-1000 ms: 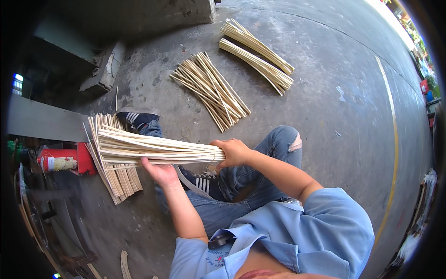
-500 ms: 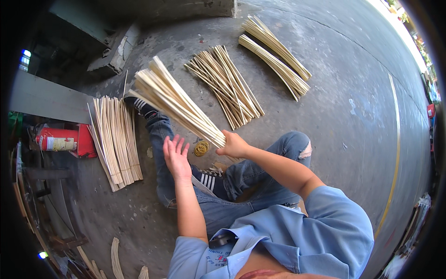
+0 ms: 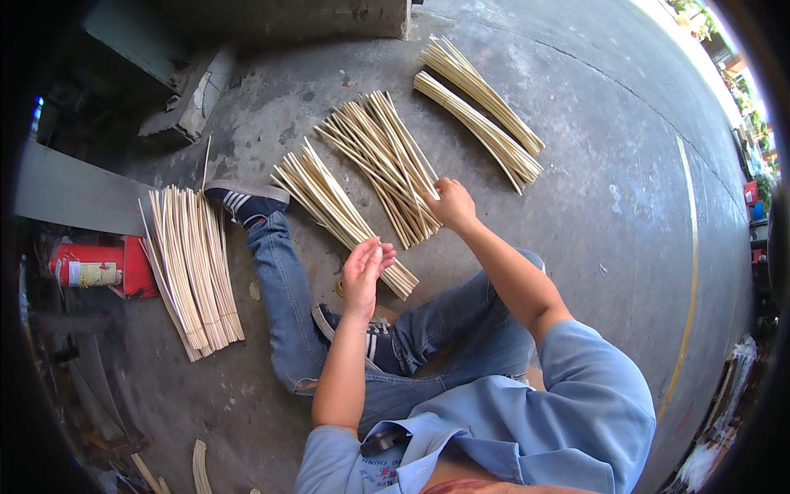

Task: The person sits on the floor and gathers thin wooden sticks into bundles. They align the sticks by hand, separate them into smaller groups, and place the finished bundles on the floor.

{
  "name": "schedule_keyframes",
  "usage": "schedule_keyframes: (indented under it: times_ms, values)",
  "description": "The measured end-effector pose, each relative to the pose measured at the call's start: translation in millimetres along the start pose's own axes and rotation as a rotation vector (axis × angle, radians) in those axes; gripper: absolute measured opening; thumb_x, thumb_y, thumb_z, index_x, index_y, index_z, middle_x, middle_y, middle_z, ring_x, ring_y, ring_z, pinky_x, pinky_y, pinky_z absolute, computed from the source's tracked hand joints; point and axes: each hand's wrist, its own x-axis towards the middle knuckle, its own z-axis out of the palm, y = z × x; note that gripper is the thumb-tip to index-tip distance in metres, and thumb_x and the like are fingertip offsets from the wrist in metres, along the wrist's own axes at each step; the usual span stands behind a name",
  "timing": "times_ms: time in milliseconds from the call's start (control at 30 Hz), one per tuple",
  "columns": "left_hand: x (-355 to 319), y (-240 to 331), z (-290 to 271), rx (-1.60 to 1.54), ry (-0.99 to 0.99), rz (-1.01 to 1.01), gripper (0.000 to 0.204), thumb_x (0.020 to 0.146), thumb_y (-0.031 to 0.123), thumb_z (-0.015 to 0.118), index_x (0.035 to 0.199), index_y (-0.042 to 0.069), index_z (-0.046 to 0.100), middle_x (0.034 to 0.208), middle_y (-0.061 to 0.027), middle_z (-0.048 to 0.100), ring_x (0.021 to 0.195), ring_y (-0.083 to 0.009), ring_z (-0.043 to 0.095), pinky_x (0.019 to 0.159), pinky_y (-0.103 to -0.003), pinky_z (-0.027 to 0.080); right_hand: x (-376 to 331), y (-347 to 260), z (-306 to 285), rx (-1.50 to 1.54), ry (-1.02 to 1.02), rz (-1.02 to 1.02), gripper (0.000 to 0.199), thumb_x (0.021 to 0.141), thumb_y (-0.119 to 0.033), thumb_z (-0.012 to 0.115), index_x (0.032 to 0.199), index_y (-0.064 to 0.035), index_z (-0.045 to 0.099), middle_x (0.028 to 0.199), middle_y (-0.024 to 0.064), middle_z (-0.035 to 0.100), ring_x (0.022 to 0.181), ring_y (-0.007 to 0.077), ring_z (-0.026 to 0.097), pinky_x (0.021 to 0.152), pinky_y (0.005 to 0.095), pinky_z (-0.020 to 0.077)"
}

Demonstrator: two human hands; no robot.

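Note:
A loose bundle of pale thin sticks (image 3: 329, 198) lies on the floor in front of me, slanting toward my feet. My left hand (image 3: 362, 276) is over its near end, palm turned inward, fingers loosely bent and apart, gripping nothing. To its right is a wider pile of crossed, browner sticks (image 3: 380, 165). My right hand (image 3: 453, 204) is at the near right edge of that pile, with thumb and fingers closing on the outer sticks; the fingertips are partly hidden.
Two more bundles, a far one (image 3: 485, 95) and a nearer one (image 3: 477, 132), lie at the far right. A thick upright bundle (image 3: 193, 272) stands at the left beside a red cylinder (image 3: 86, 267) and my shoe (image 3: 247, 202). A concrete block (image 3: 193, 103) is at the back left.
The stick bundle my right hand held up is now down on the floor. My right hand has let it go and moved right and forward to the crossed pile. My left hand has moved right.

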Motion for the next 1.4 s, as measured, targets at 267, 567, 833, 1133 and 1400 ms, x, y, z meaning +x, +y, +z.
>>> schedule_keyframes:
  times_ms: [267, 567, 833, 1133, 1400]
  values:
    - [144, -38, 10, 0.368, 0.408, -0.115, 0.077, 0.099, 0.033, 0.066, 0.155, -0.003, 0.027, 0.147, -0.0228, 0.05, 0.132, -0.0309, 0.053, 0.108, -0.045, 0.043, 36, 36, 19, 0.095, -0.111, 0.103, 0.081, 0.085, -0.054, 0.071, 0.136, 0.0067, 0.055, 0.131, 0.0281, 0.062, 0.124, 0.039, 0.06, 0.105, 0.0433, 0.0484]
    - [186, -63, 56, 0.214, 0.419, -0.108, 0.042, 0.097, 0.029, 0.066, 0.121, -0.005, 0.062, 0.112, -0.0138, 0.069, 0.1, -0.0227, 0.068, 0.088, -0.039, 0.053, 48, 26, 29, 0.188, -0.423, 0.104, 0.091, 0.068, -0.053, 0.086, 0.133, 0.0041, 0.058, 0.119, 0.0261, 0.069, 0.112, 0.0333, 0.068, 0.096, 0.0393, 0.0527]
    - [186, -65, 89, 0.061, 0.184, -0.305, 0.04, 0.098, 0.034, 0.071, 0.118, 0.0, 0.064, 0.113, -0.0116, 0.07, 0.099, -0.0203, 0.069, 0.082, -0.035, 0.055, 53, 44, 29, 0.453, -0.561, 0.254, 0.078, 0.067, -0.043, 0.085, 0.122, 0.0067, 0.058, 0.109, 0.0257, 0.07, 0.098, 0.0314, 0.071, 0.081, 0.0382, 0.0553]
    - [194, -86, 122, -0.077, 0.086, -0.188, 0.032, 0.1, 0.03, 0.066, 0.119, 0.006, 0.059, 0.113, -0.0074, 0.067, 0.103, -0.0166, 0.064, 0.092, -0.035, 0.05, 61, 53, -1, 0.229, -0.246, 0.13, 0.07, 0.076, -0.041, 0.077, 0.12, 0.0094, 0.056, 0.119, 0.032, 0.063, 0.112, 0.0431, 0.065, 0.094, 0.0463, 0.0527]
    - [191, -107, 154, 0.672, 0.319, -0.045, 0.065, 0.093, 0.038, 0.069, 0.134, -0.008, 0.049, 0.135, -0.0342, 0.051, 0.129, -0.0448, 0.052, 0.106, -0.049, 0.044, 82, 88, -37, -0.075, -0.11, 0.04, 0.059, 0.083, -0.041, 0.077, 0.115, 0.007, 0.068, 0.098, 0.0268, 0.072, 0.096, 0.039, 0.071, 0.082, 0.0449, 0.0544]
